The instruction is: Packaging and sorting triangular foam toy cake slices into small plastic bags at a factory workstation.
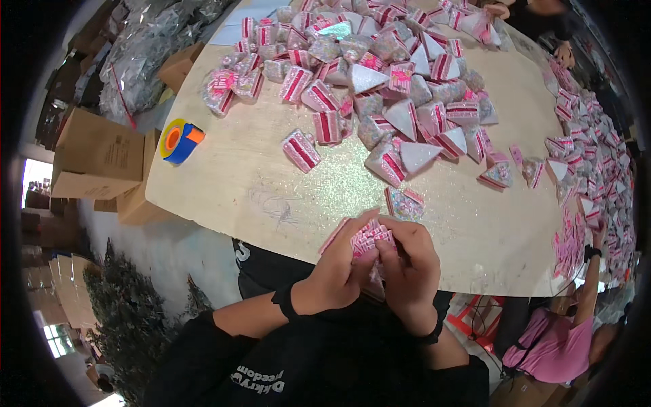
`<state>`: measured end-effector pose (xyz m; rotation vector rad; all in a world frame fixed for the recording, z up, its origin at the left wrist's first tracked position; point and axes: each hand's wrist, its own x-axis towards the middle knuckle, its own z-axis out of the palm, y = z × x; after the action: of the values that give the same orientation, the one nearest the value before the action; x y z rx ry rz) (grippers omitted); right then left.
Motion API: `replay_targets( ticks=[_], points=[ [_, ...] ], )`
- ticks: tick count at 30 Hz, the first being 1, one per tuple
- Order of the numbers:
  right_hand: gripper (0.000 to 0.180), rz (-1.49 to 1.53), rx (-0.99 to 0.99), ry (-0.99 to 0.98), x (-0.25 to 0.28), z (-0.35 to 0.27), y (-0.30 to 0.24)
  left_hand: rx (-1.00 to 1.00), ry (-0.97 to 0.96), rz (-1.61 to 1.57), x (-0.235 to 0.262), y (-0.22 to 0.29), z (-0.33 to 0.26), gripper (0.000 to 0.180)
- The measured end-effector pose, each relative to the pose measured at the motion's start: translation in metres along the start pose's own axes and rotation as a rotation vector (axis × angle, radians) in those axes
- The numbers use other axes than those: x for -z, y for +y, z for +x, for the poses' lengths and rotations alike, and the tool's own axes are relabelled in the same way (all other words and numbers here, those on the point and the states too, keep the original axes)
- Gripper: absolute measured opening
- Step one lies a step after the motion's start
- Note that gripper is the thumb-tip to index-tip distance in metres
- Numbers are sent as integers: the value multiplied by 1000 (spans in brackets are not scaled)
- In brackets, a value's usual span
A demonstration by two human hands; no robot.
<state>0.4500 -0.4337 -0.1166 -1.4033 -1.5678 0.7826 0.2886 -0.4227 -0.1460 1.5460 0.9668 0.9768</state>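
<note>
At the table's near edge, my left hand [334, 277] and my right hand [411, 271] are closed together around a small pink-and-white printed packet [371, 237]. Both thumbs press on its face, and the fingers hide most of its shape. Just beyond my fingertips lies a glittery wedge-shaped cake-slice ornament [405, 203] in clear wrap. Another pink-and-white cake-slice ornament [300, 150] rests apart, farther off to the left. Behind them, a big heap of similar wrapped wedges [400, 81] covers the far part of the table.
A blue and yellow tape roll [180, 141] sits at the left of the wooden table [224, 169]. Cardboard boxes [102, 152] stand left. A second pile of wedges [597, 169] lies right, near a person in pink [553, 346]. Another person's hand [498, 11] reaches in at the far right.
</note>
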Motion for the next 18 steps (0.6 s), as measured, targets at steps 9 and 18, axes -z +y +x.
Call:
replay_targets(
  ticks=[9, 18],
  points=[
    [67, -381, 268, -211, 20, 15, -25, 157, -93, -63, 18, 10, 18, 22],
    [63, -364, 458, -212, 14, 25, 2, 205, -254, -64, 25, 19, 21, 30]
  ],
)
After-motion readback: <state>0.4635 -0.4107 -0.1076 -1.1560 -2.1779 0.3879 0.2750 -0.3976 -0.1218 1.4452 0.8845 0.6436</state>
